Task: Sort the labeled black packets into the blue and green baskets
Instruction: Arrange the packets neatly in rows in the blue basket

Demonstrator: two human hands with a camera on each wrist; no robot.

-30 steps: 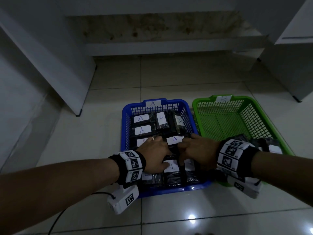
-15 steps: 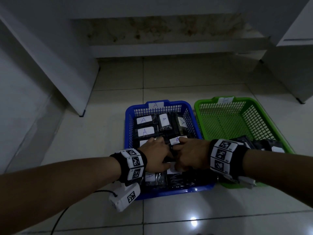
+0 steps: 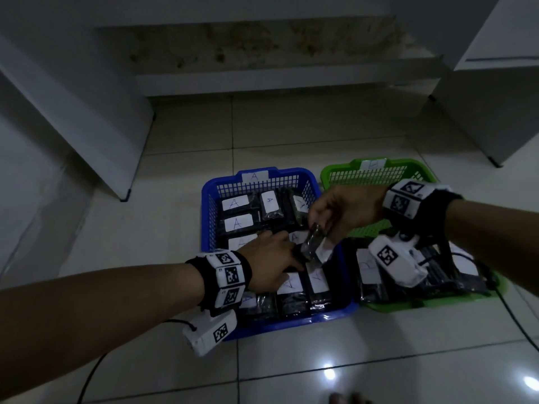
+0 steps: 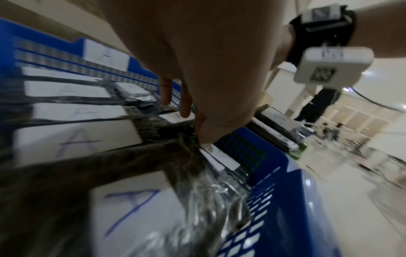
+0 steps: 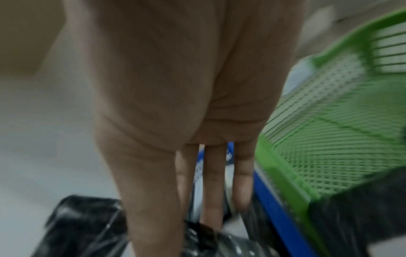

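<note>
1. A shiny black plastic-wrapped packet with a white paper label [image 3: 313, 244] hangs by its top end from the right hand [image 3: 342, 212], whose thumb and fingers pinch it. It is lifted clear of the packets below and sits above the right side of the blue basket, close to the wall shared with the green one. Its label is turned away, so its letter cannot be read.

2. The left hand [image 3: 269, 259] lies low inside the blue slatted plastic basket [image 3: 208, 217], fingers laid out flat over the packets there; it presses on them and grips nothing that shows.

3. The blue basket carries an "A" tag on its far rim and is nearly full: the white labels that can be read all show A.

4. The green mesh plastic basket [image 3: 344, 172], touching the blue one's right side, holds several black packets at its near end, one marked B; its far half shows bare mesh.

5. Judging by this, the sorting looks well advanced. The lifted packet appears to be a stray being pulled from the blue basket and probably belongs in the green one.

6. Both baskets stand on a pale tiled floor [image 3: 291, 380].
</note>
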